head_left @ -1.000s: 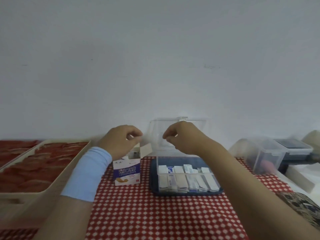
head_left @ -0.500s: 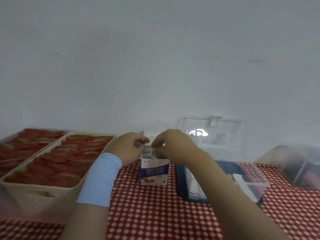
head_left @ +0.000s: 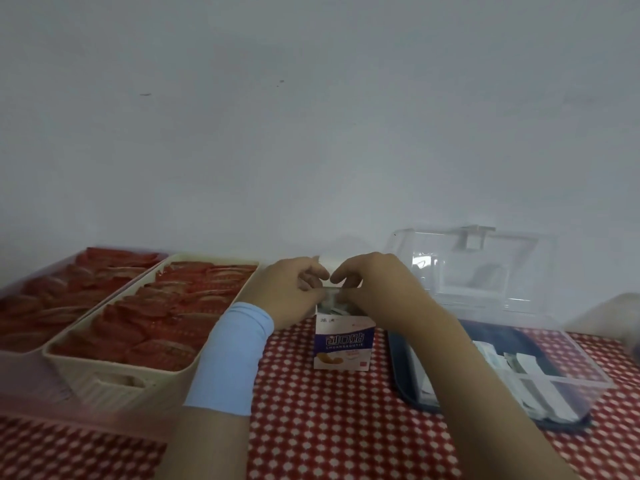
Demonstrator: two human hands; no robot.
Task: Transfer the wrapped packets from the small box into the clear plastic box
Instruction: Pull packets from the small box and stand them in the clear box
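We're drawing packets from the small box [head_left: 343, 344] — left hand [head_left: 294, 289] and right hand [head_left: 375, 289] pinching its top; next, lift toward the clear plastic box [head_left: 540, 368].

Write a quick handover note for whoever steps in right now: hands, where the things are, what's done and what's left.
Left hand and right hand: both at the open top of the small box, fingers pinched there; whether either has a grip on a packet cannot be told.
Small box: upright on the red checked cloth, left of the clear plastic box.
Clear plastic box: lid open.
Done: several wrapped packets already lie inside it.
Left: pull the remaining packets out of the small box and move them across.
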